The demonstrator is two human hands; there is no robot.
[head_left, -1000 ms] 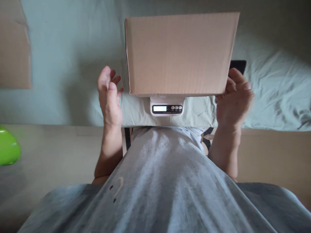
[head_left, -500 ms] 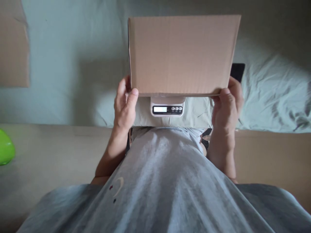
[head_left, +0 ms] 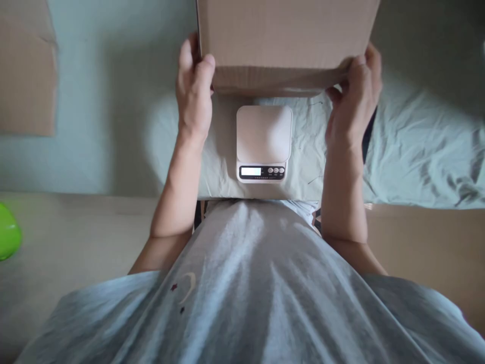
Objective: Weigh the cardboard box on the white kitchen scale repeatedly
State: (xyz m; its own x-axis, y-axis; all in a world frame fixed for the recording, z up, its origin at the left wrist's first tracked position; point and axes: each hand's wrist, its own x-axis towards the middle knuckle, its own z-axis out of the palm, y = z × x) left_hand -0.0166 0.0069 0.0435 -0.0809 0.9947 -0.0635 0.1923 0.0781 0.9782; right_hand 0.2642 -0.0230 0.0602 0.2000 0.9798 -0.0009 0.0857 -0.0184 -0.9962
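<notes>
A brown cardboard box (head_left: 288, 35) is held up between my two hands, its top end cut off by the view's upper edge. My left hand (head_left: 195, 88) grips the box's left near corner, thumb on the upper face. At the right near corner, my right hand (head_left: 354, 93) clasps it the same way. Both hands' lower fingers are partly hidden by the box. Nearer to me, a white digital kitchen scale (head_left: 264, 136) lies on the green cloth, its bare platform showing. Its display is lit, but the reading is too faint to make out.
The green cloth (head_left: 151, 167) covers the surface up to its near edge by my body. A flat cardboard piece (head_left: 26, 83) lies at the far left. Below the edge at left is a bright green object (head_left: 8, 231). A dark flat object (head_left: 368, 134) is partly behind my right wrist.
Both hands have moved the box away from me, past the scale. The scale's platform, covered before, now shows. The box's near side has come into view.
</notes>
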